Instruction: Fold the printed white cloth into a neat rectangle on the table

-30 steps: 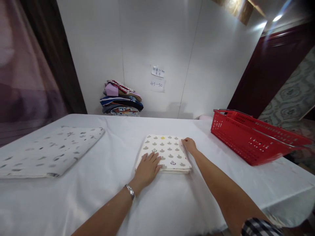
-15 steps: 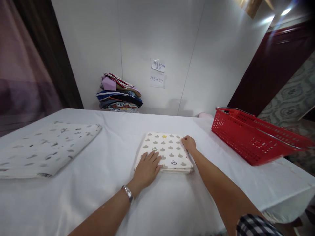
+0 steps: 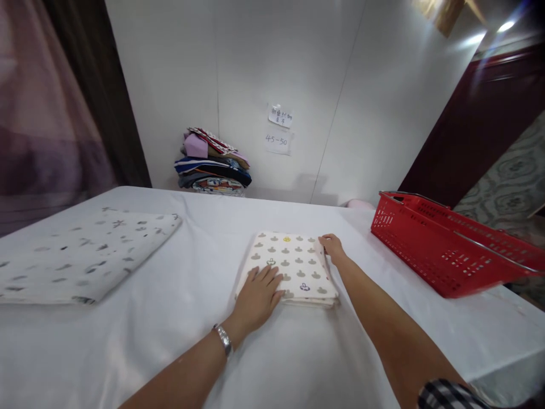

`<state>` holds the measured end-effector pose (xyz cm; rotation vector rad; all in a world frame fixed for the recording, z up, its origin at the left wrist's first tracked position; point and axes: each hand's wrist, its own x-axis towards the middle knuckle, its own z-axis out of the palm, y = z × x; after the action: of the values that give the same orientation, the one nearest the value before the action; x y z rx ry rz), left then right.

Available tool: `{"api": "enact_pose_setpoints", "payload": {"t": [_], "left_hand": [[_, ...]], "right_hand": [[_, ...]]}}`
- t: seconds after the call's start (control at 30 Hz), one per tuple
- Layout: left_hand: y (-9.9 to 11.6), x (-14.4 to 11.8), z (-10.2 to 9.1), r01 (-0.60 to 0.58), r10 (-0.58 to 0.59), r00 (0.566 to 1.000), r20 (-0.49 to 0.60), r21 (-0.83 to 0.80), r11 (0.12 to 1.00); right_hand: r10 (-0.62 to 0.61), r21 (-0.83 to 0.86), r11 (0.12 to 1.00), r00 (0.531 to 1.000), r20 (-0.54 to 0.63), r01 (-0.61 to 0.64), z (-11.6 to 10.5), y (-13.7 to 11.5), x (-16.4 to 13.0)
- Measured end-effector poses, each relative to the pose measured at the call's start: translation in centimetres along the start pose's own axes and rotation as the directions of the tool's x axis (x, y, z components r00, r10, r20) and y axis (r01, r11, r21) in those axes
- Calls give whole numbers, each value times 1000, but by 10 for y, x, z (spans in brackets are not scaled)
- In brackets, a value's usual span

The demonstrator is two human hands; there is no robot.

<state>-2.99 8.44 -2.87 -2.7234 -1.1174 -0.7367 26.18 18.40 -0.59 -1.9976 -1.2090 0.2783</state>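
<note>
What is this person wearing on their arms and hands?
Both forearms are bare, no gloves. The left hand has a silver metal wristwatch at the wrist. The right hand wears nothing; a black-and-white checked sleeve shows at the upper arm.

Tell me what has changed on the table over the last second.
Nothing visibly changed. The left hand stays flat on the folded cloth, the right hand stays at its far right edge. The cloth, red basket and spotted sheet lie where they were; only the camera shifted slightly.
</note>
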Motion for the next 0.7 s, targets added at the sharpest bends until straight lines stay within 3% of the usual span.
{"api": "enact_pose_setpoints", "payload": {"t": [0.27,0.47,0.53,0.6,0.67,0.7], "left_hand": [[2,1,-4,27,-27,999,28,-20,999],[2,1,-3,24,-24,1000,13,-26,999],[2,1,-2,20,-20,1000,8,-16,1000],[1,1,0,10,-10,1000,2,-4,1000],[0,1,2,-10,10,1000,-1,5,1000],[-1,1,3,-20,20,1000,-3,8,1000]], "right_hand": [[-26,-118,992,999,42,31,3,15,-1],[-174,-195,963,981,89,188,-6,-9,-15],[-286,-196,930,947,144,311,-3,-19,-33],[-426,-213,834,840,335,508,2,-23,-55],[-417,-242,777,763,493,581,6,-24,-74],[-390,-262,765,746,540,589,7,-24,-80]]}}
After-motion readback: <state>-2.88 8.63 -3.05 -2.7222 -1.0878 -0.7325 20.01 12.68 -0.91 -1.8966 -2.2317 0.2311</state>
